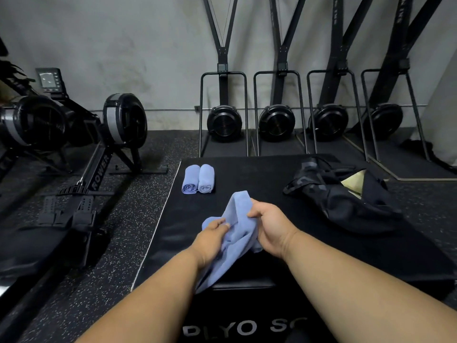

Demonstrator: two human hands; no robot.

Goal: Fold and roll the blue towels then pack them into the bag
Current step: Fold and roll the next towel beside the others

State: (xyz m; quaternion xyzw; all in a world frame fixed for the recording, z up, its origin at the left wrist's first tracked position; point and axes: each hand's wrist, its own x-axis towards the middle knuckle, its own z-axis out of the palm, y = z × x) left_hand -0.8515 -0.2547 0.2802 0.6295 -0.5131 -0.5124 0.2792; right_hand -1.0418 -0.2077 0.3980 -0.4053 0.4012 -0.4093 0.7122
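Black box (247,174), towel (237,219) end overhanging.

Black plyo box (247,169); on it 2 rolled towels (198,179); black bag (341,194)

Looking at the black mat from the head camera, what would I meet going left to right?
Two rolled towels → left hand → loose blue towel held by both hands → right hand → black bag, lying open.
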